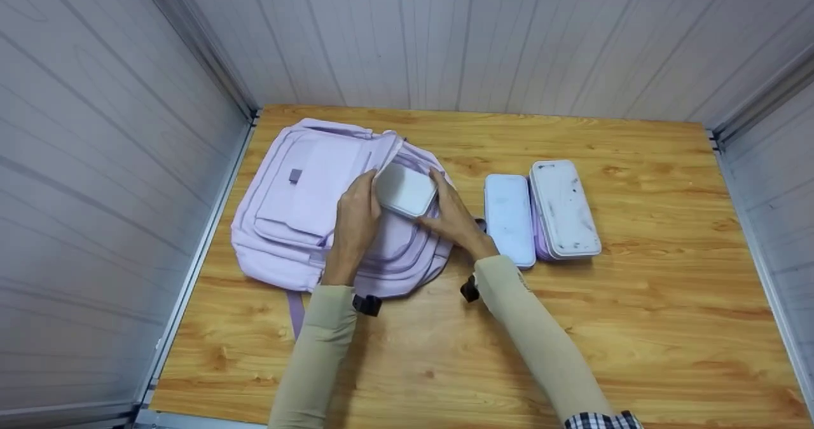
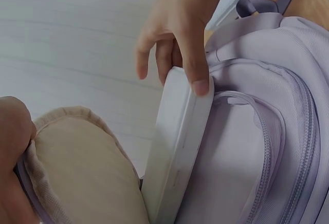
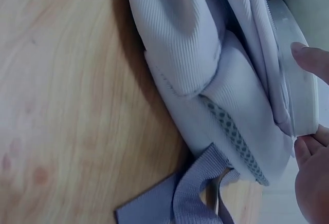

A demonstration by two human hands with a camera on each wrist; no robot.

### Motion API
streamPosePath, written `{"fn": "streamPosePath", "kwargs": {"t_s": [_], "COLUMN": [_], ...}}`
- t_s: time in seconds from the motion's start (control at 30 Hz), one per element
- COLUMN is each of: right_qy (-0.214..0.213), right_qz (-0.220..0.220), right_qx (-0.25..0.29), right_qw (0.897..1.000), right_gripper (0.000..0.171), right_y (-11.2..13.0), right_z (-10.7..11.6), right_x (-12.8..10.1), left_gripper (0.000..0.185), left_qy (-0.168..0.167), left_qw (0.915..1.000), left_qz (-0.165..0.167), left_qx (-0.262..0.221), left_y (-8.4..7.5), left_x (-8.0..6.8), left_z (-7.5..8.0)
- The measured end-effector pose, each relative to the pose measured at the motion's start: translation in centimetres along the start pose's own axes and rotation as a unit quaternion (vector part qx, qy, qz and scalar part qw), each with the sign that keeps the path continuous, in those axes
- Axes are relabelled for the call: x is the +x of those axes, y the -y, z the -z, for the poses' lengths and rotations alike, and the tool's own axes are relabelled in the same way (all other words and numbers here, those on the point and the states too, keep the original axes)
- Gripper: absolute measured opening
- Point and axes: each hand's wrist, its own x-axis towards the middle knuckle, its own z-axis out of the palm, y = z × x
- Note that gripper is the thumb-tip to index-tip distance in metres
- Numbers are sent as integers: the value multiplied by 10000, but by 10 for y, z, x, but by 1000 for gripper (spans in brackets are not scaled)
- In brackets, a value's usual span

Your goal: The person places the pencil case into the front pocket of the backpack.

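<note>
A lilac backpack [image 1: 299,213] lies flat on the left part of the wooden table [image 1: 636,327]. A white rectangular case [image 1: 407,190] is tilted at the backpack's open top. My left hand [image 1: 367,192] grips the case's left edge, and my right hand [image 1: 440,189] pinches its right side. In the left wrist view the case [image 2: 177,147] stands on edge against the backpack [image 2: 267,131], with a fingertip [image 2: 199,82] of the right hand on its rim. In the right wrist view two fingertips [image 3: 308,59] clamp the case [image 3: 300,100] beside the backpack's fabric [image 3: 185,39].
Right of the backpack a pale blue case [image 1: 509,216] and a white-lidded purple case [image 1: 565,208] lie side by side. Grey panel walls [image 1: 95,194] close in the table on the left, back and right. A backpack strap [image 3: 180,198] trails on the wood.
</note>
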Motion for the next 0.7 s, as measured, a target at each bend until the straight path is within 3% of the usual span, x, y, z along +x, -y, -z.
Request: {"fn": "streamPosePath", "kwargs": {"t_s": [0.3,0.7], "right_qy": [72,142], "right_qz": [-168,-224], "right_qx": [136,109], "right_qw": [9997,9996], "right_gripper": [103,103], "right_y": [6,9], "right_z": [-16,-24], "right_x": [17,31], "left_gripper": [27,25], "left_qy": [143,38], "left_qw": [9997,9998], "left_qz": [105,46], "left_qx": [161,175], "left_y": [-1,-2], "left_x": [-1,0], "left_z": [1,0]}}
